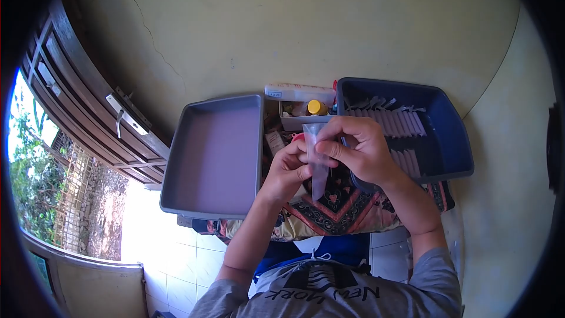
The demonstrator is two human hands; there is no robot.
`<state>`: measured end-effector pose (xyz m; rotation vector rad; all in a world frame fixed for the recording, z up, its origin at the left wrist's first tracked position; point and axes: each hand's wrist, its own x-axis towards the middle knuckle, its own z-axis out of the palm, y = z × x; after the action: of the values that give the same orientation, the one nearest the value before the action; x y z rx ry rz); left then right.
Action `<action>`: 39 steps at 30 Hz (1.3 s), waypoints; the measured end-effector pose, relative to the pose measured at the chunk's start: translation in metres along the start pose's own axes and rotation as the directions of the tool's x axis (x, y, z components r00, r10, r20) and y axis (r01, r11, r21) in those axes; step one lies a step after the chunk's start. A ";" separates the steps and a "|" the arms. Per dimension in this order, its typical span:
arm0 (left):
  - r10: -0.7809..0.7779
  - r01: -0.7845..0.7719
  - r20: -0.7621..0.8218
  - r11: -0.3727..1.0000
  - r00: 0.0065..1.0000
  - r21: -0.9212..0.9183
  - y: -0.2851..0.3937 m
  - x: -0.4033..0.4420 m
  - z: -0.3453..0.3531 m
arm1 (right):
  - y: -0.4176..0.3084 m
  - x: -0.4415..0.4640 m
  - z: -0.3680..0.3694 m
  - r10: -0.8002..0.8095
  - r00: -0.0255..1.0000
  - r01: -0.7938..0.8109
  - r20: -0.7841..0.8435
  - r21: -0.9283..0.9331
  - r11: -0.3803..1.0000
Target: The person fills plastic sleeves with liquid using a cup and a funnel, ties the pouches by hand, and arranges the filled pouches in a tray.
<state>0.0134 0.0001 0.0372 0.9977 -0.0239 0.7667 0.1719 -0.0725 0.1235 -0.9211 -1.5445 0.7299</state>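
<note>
A narrow clear plastic bag (318,184) hangs upright between my hands, its wide top end uppermost. My left hand (287,169) holds it from the left side with bent fingers. My right hand (360,148) pinches it near the upper part with thumb and fingers. On the left is a grey tray (259,141) with an even pinkish-purple content (215,156). The dark blue-grey tub (450,135) at right holds several filled, tied plastic tubes (403,123) in rows. My right hand is in front of the tub's near left corner.
Behind my hands stands a small box (300,122) with a yellow-capped container (316,107). A white pack (299,92) lies behind it against the wall. A patterned cloth (335,209) covers the surface under the trays. A wooden door (100,94) stands open at left.
</note>
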 end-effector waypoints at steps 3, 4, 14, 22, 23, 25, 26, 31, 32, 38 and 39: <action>0.027 -0.029 0.069 0.999 0.997 0.019 0.004 0.001 -0.003 | 0.001 -0.001 -0.003 -0.094 0.996 0.090 -0.015 -0.162 0.983; 0.024 -0.027 0.049 0.998 0.999 0.050 0.005 0.000 -0.003 | 0.002 -0.003 -0.003 -0.100 0.994 0.092 -0.039 -0.178 0.980; 0.006 -0.001 -0.027 0.984 1.000 0.179 0.015 -0.003 0.010 | 0.002 -0.008 0.004 -0.027 0.997 0.009 -0.071 -0.235 0.972; -0.003 0.042 -0.123 0.948 0.992 0.315 0.014 -0.010 0.016 | 0.016 -0.013 0.009 -0.138 0.985 0.097 -0.107 -0.321 0.942; 0.003 0.044 -0.140 0.941 0.990 0.335 0.014 -0.010 0.017 | 0.016 -0.014 0.008 -0.146 0.985 0.105 -0.096 -0.339 0.935; -0.028 0.089 -0.175 0.931 0.984 0.353 0.016 -0.013 0.017 | 0.016 -0.017 0.010 -0.079 0.987 0.040 -0.142 -0.256 0.966; -0.055 0.131 -0.209 0.919 0.976 0.373 0.018 -0.014 0.016 | 0.015 -0.019 0.011 -0.012 0.983 -0.019 -0.182 -0.168 0.986; -0.039 0.142 -0.240 0.891 0.970 0.432 0.013 -0.017 0.016 | 0.006 -0.026 0.008 -0.422 0.881 0.446 0.214 -0.671 0.592; 0.000 0.127 -0.252 0.865 0.968 0.485 0.012 -0.016 0.018 | 0.005 -0.029 0.007 -0.340 0.813 0.578 0.473 -0.726 0.373; -0.114 0.179 -0.176 0.891 0.978 0.418 -0.010 -0.024 0.002 | 0.026 -0.041 0.003 -0.206 0.862 0.505 0.462 -0.811 0.295; -0.112 0.178 -0.178 0.892 0.978 0.416 -0.011 -0.026 0.003 | 0.029 -0.045 0.004 -0.205 0.861 0.508 0.465 -0.809 0.295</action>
<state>0.0016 -0.0207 0.0216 1.3423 0.3633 0.7208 0.1757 -0.0964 0.0756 -1.1958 -2.3799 -0.5214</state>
